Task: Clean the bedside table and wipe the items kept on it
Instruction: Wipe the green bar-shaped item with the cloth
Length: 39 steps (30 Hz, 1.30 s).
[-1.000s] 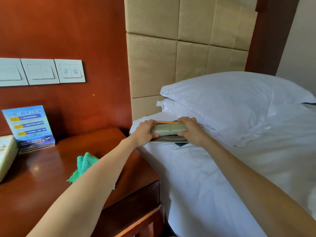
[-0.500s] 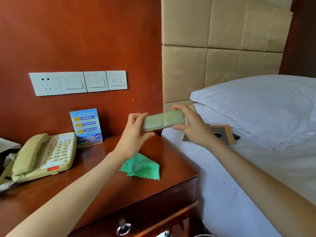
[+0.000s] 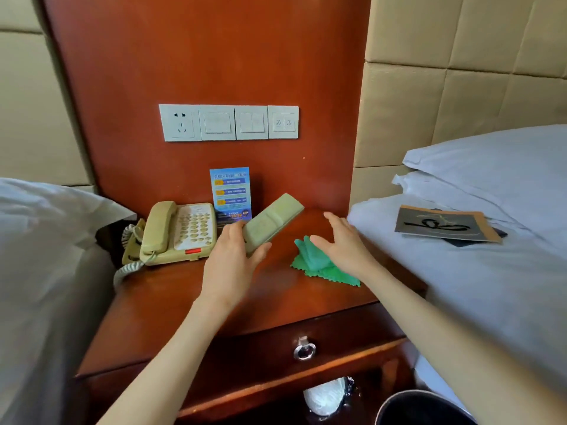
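My left hand grips the near end of a pale green remote control, tilted up above the wooden bedside table. My right hand is open with fingers spread, hovering over a crumpled green cloth that lies on the table's right side; whether it touches the cloth is unclear. A beige telephone sits at the table's back left. Behind the remote, a blue card stands against the wall.
A dark booklet lies on the white bed at the right, below a pillow. Another bed borders the table's left. Wall switches sit above. A drawer ring and a dark bin are below.
The remote came off the bed and over the table. My right hand let go of it and dropped toward the green cloth. My view swung left and down to face the table.
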### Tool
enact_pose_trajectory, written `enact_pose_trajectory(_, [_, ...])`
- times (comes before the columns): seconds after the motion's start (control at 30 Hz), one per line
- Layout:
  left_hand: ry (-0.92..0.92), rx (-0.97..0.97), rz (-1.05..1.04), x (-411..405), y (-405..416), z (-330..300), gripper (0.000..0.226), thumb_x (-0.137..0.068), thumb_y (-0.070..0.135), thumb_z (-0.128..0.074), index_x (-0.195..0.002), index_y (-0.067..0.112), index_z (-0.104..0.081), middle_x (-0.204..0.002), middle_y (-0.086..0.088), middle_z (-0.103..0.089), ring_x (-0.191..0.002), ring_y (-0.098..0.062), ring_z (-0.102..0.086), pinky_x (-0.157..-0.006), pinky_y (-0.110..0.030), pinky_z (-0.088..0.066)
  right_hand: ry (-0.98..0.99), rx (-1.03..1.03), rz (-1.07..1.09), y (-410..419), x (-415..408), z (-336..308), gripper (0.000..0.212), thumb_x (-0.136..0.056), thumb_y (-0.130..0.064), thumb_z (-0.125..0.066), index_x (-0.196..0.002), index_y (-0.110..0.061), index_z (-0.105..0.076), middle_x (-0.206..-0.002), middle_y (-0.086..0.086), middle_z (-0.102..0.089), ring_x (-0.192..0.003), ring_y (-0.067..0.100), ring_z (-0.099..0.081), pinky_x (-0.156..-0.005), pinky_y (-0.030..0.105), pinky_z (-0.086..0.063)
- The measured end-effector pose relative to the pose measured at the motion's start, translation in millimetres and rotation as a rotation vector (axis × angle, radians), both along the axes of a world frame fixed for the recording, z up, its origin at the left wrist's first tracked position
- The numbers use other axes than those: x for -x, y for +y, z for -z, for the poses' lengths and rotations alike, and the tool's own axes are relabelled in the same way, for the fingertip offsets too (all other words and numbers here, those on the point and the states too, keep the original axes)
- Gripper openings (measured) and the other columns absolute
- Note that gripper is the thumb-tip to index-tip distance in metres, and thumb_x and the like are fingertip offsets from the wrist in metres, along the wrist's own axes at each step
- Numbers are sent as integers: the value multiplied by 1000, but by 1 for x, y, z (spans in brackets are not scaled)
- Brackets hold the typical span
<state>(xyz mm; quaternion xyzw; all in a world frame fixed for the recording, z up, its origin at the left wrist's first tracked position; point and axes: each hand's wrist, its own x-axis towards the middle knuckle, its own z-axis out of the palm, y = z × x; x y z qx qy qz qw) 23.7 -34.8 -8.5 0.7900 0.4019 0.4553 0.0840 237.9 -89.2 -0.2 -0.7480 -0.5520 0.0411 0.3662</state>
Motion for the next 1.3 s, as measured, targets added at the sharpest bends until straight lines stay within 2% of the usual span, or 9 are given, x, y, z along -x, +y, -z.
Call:
enact_pose_trajectory(0.1, [-60,31,-96,11,-5,17,53,-86,40,-66,-125,9,-49,-118,-9,-59,-104,-32,-59,-71,-34,-40,-113,187,146,5,9,19,60,-95,-46,-45,-147,-24,-26,-149,6,-35,-136,31,-30,-105,49,-32])
enact_pose_trajectory(0.17, [-64,34,-152,15,-10,28,54,-86,41,-66,-125,6,-49,-117,-11,-59,-103,-34,-58,-73,-38,-42,-67,183,205,6,12,25,58,-92,-42,-55,-143,-24,-33,-142,5,-45,-130,29,-39,-101,46,-38])
enact_pose_trajectory(0.33, [-90,40,-247,14,-14,34,56,-88,42,-64,-127,5,-47,-119,-13,-58,-106,-35,-57,-77,-41,-40,213,-37,224,6,23,25,44,-84,-11,-67,-125,-18,-52,-121,6,-56,-107,24,-56,-78,30,-49])
enact_pose_trajectory(0.5, [-143,47,-234,18,-28,38,53,-87,39,-66,-125,7,-47,-117,-12,-58,-101,-38,-59,-74,-41,-43,574,-461,77,-8,49,19,25,-83,-7,-64,-92,-30,-65,-97,-6,-67,-97,19,-64,-82,35,-54])
enact_pose_trajectory(0.6, [-164,21,-169,15,-37,34,51,-88,38,-64,-127,11,-45,-119,-8,-53,-96,-36,-59,-67,-36,-39,687,-608,-7,-17,66,18,24,-82,-9,-66,-101,-25,-69,-99,-2,-71,-97,20,-66,-88,46,-53])
enact_pose_trajectory(0.77, [-239,4,-72,2,-47,22,48,-86,31,-68,-125,13,-47,-116,-4,-52,-94,-28,-57,-69,-32,-36,931,-770,-211,-23,88,15,30,-82,-6,-70,-109,-20,-69,-105,5,-71,-98,20,-68,-86,41,-55])
enact_pose_trajectory(0.9, [-288,67,36,1,-48,23,52,-79,21,-75,-126,14,-53,-112,-1,-56,-93,-9,-50,-77,-23,-38,872,-762,-315,-25,102,17,35,-82,-6,-70,-98,-37,-72,-109,-4,-65,-104,10,-63,-85,28,-52])
enact_pose_trajectory(1.1, [-378,188,228,13,-36,18,39,-76,13,-77,-105,25,-54,-94,13,-67,-83,9,-61,-66,-4,-42,354,-661,-327,-26,109,28,27,-84,-20,-70,-106,-36,-68,-100,-8,-50,-102,3,-52,-91,14,-39])
enact_pose_trajectory(1.3, [-456,325,426,33,-19,21,31,-84,4,-69,-110,20,-64,-102,6,-74,-99,-10,-68,-87,-26,-52,327,-594,-409,-24,123,38,17,-83,-25,-70,-97,-35,-73,-96,-13,-52,-105,19,-51,-94,29,-44])
